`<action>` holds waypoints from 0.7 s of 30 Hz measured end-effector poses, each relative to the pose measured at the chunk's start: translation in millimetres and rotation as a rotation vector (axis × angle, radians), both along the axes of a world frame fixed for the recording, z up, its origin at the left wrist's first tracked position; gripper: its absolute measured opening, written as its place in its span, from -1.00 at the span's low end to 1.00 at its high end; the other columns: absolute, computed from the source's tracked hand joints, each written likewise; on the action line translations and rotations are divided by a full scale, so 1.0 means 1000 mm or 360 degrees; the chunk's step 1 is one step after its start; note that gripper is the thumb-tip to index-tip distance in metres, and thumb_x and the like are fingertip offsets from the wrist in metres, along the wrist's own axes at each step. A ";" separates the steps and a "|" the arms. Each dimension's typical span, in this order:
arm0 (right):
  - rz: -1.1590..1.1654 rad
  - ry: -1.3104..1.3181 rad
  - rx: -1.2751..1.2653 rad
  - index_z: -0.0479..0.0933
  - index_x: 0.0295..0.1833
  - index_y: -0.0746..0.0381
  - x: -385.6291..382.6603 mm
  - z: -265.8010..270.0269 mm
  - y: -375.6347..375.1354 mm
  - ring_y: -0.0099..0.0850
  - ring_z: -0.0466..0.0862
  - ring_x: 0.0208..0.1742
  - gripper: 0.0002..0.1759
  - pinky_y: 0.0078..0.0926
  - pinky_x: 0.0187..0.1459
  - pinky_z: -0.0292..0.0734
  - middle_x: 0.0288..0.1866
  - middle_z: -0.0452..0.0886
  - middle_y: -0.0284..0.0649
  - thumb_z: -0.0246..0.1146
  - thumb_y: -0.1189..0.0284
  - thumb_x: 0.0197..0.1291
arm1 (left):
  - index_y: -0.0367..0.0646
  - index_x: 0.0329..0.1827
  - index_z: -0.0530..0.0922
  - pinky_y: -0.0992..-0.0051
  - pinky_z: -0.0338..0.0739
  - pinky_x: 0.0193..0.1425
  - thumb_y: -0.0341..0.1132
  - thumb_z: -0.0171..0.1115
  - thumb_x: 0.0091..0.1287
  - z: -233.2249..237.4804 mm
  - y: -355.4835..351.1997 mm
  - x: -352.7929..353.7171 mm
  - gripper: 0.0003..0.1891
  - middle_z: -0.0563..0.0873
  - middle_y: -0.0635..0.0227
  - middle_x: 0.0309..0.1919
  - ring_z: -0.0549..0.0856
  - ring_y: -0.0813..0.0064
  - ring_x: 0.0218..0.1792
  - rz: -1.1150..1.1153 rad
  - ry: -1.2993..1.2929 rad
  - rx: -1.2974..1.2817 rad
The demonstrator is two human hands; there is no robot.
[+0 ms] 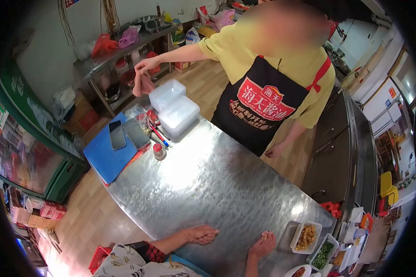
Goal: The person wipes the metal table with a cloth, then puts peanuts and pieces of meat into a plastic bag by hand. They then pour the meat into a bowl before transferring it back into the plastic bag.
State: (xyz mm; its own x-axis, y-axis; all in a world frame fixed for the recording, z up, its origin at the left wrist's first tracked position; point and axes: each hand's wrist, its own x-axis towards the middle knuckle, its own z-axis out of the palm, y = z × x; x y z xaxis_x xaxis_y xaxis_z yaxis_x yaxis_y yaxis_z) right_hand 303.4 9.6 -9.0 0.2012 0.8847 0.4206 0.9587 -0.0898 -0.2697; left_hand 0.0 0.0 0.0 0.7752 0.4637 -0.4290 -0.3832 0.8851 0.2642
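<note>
My left hand (202,234) lies on the near part of the steel table (194,184), fingers curled in, with nothing showing in it. To its right my right hand (263,244) also rests on the steel with its fingers folded; no object shows in it. Closest to my right hand is a white tub of brown diced food (306,237). Beside that stands a tub of chopped green herbs (324,252). A bowl of reddish bits (299,271) is partly cut off by the lower edge of the view.
Across the table stands a person in a black apron (263,99), a pink cloth (144,84) hanging from one hand. Clear plastic containers (180,113), a red-capped jar (159,151), pens and a phone (117,135) on a blue folder (104,154) occupy the far left end. A green fridge (37,134) stands left.
</note>
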 end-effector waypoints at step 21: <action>-0.0030 -0.0105 -0.0017 0.52 -0.06 0.25 -0.036 0.027 -0.004 -0.13 0.46 0.18 -0.72 -0.11 0.18 0.30 0.09 0.54 -0.14 -0.06 0.38 0.36 | 0.03 -0.61 0.18 0.67 -0.03 -0.74 -0.10 -0.07 0.52 -0.006 -0.014 -0.023 -0.55 0.19 0.62 -0.73 0.11 0.77 -0.75 -0.0113 -0.0079 0.0027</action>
State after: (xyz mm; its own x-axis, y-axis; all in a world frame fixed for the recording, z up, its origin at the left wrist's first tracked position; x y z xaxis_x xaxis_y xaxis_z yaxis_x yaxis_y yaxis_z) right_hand 267.2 5.2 17.5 0.1899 0.8855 0.4241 0.9725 -0.1104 -0.2051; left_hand -23.1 -13.8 -5.6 0.8265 0.4135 -0.3819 -0.3323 0.9061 0.2617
